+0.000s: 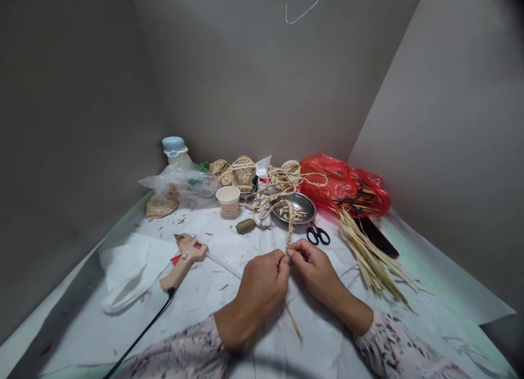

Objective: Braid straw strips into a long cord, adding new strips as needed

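Note:
A braided straw cord (290,226) runs from the middle of the table down to my two hands. My left hand (264,278) is closed on its near end, thumb and fingers pinched together. Close against it, my right hand (313,267) pinches the same end from the other side. A loose straw strand (293,320) hangs out below my hands. Farther back, the cord curls over a metal bowl (308,203) holding straw scraps. Black-handled scissors (318,236) lie just beyond my right hand.
At the left are a glue gun (184,263) with its cable and a folded white cloth (135,270). A paper cup (228,200), a thread spool (245,226) and coiled straw braid (244,172) stand behind. Straw strips (370,256) and a red plastic bag (327,177) lie right.

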Motion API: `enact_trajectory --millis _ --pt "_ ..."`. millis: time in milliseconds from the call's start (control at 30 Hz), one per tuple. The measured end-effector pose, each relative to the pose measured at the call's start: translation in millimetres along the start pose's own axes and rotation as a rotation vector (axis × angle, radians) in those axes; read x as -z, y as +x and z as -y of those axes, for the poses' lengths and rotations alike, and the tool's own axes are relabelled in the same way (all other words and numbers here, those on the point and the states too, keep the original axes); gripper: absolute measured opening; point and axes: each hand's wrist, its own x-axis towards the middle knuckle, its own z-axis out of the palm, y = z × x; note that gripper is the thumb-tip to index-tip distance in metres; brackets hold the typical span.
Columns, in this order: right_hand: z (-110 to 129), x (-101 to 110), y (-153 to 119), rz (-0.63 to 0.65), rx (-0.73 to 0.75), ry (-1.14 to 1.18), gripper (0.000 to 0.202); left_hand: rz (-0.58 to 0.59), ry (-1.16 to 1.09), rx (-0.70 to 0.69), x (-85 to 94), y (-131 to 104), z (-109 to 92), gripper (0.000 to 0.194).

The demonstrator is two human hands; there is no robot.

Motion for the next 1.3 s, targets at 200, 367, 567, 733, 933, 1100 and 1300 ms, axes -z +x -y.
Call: enact_trajectory --millis 200,367,567,733,933,1100,1300 --pt "1 -2 -1 -0.039 -0.004 0.038 0.015 0.051 0.142 -0.061 -2.9 -6 -4 0.032" --pt "1 -4 -1 -0.045 -0.023 0.129 0.016 0.092 0.254 -0.088 -6.5 -10 -4 0.033" --pt "-2 -7 0 -0.036 -0.077 0.244 0.020 0.124 0.318 -0.103 -9.5 -12 -5 0.033" --pt "-2 -8 0 0.010 -0.111 0.308 0.019 0.146 0.313 -0.104 -9.1 -12 -7 0.032" --pt "-1 -9 -1 0.002 -0.103 0.296 0.017 0.166 0.332 -0.124 -11.6 -13 -6 0.033" --pt "-1 -9 -1 0.022 -0.154 0.376 0.019 0.170 0.352 -0.118 -11.3 -13 -8 0.032" --pt "-1 -8 -1 0.063 -0.159 0.523 0.023 0.180 0.331 -0.098 -9.4 -12 -8 0.031"
